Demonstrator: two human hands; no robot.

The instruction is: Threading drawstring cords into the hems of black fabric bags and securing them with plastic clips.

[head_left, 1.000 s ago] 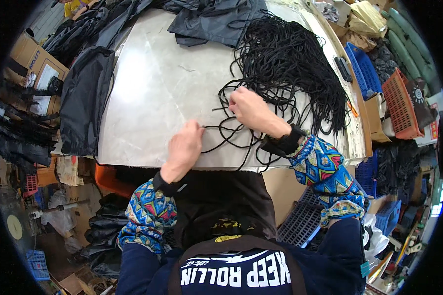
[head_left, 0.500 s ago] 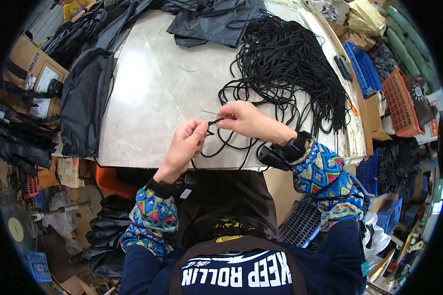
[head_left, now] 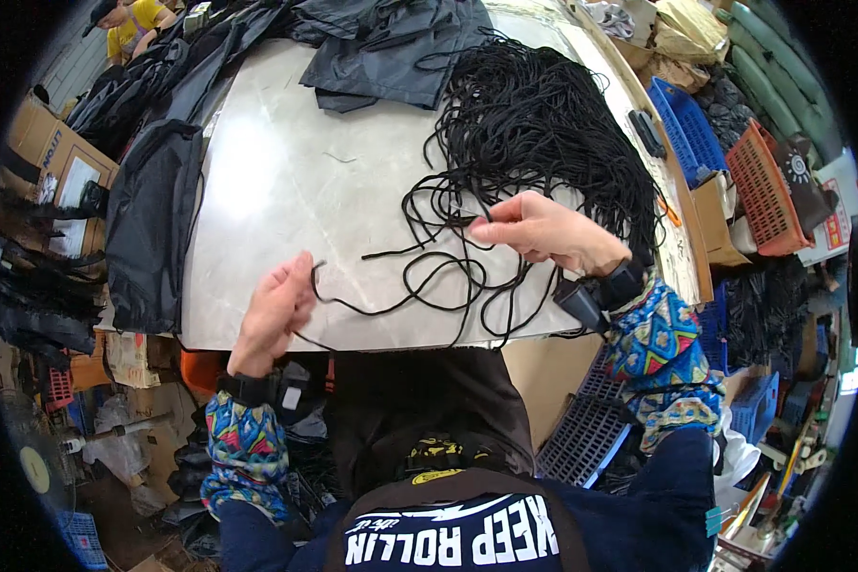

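A big tangle of black cords (head_left: 543,124) lies on the pale marble-look table (head_left: 286,191), with loose strands trailing toward its near edge. My left hand (head_left: 275,310) pinches one black cord (head_left: 391,305) near its end at the table's front. My right hand (head_left: 534,229) pinches a cord strand further right, just below the pile. Between the two hands the cord lies slack in loops on the table. Both wrists wear black bands over patterned sleeves.
Black fabric bags (head_left: 148,219) hang over the table's left edge and more lie folded at the back (head_left: 391,52). Blue (head_left: 686,133) and orange (head_left: 763,181) crates stand at the right. Cardboard boxes (head_left: 57,162) sit at the left. A person in yellow (head_left: 133,24) is far back.
My hands were close together on the cord half a second ago. They have now drawn apart, the left toward the near edge and the right toward the pile.
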